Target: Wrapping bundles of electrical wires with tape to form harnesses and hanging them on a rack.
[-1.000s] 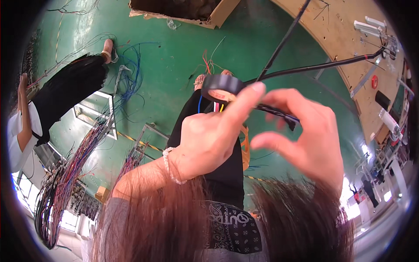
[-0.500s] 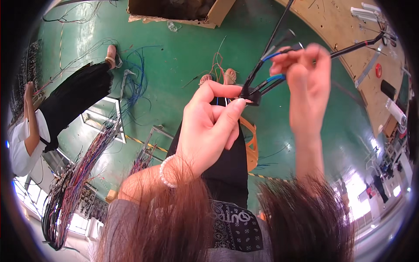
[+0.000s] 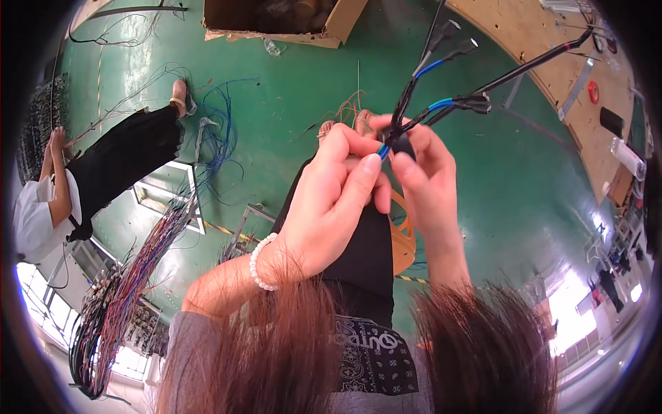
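Note:
Before me, my left hand (image 3: 331, 207) pinches a wire harness (image 3: 400, 110) between thumb and forefinger, just below where its branches meet. Blue and green wires show bare at the pinch. Above it the harness is wrapped in black, and short branches with blue wires fan out toward the upper right, ending in dark connectors (image 3: 474, 103). My right hand (image 3: 431, 172) closes around the junction from the right, its thumb and fingers on a small black rounded piece (image 3: 402, 146) that looks like a roll of tape. Part of it is hidden by the fingers.
A wooden board (image 3: 552, 76) with a red tape roll (image 3: 593, 92) stands at the right. An open cardboard box (image 3: 276, 36) lies ahead on the green floor. At left hang bundled wires (image 3: 131, 290), near another person (image 3: 117, 155). An orange stool (image 3: 404, 241) is below my hands.
My right hand has moved down and left from the connector branches to the junction beside my left hand. The branches now stand free of it. My left hand keeps its pinch.

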`<state>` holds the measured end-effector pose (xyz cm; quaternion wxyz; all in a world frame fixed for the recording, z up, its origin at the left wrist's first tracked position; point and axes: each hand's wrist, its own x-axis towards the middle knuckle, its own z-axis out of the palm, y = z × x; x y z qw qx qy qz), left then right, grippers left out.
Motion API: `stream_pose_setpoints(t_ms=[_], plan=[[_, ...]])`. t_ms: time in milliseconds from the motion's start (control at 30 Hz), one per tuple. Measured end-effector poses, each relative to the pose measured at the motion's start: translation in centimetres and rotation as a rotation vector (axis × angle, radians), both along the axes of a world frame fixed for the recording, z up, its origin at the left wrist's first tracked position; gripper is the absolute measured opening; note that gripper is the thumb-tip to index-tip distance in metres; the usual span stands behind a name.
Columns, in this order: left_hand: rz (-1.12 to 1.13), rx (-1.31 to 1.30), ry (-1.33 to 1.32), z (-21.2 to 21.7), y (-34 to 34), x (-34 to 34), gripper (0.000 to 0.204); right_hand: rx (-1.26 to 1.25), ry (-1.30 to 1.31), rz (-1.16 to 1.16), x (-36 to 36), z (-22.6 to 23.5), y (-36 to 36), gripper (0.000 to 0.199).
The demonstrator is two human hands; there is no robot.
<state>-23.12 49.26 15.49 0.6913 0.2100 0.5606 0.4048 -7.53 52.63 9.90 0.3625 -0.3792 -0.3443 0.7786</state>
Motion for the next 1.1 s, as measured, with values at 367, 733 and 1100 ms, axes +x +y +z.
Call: stream_pose_setpoints(t_ms=[367, 733, 1100], plan=[[0.144, 0.114, 0.050, -0.7, -3.6, 0.8, 0.018, 0.796, -0.745, 0.201, -3.9, 8.9, 1.8, 0.054], [-0.107, 0.076, -0.220, -0.6, -2.9, -1.3, 0.029, 0.327, -0.650, 0.001, -2.4, 6.5, 6.4, 0.046], [-0.095, 0.132, -0.232, -0.7, -3.0, -1.0, 0.027, 0.269, -0.461, 0.316, -3.8, 7.0, 8.4, 0.021]])
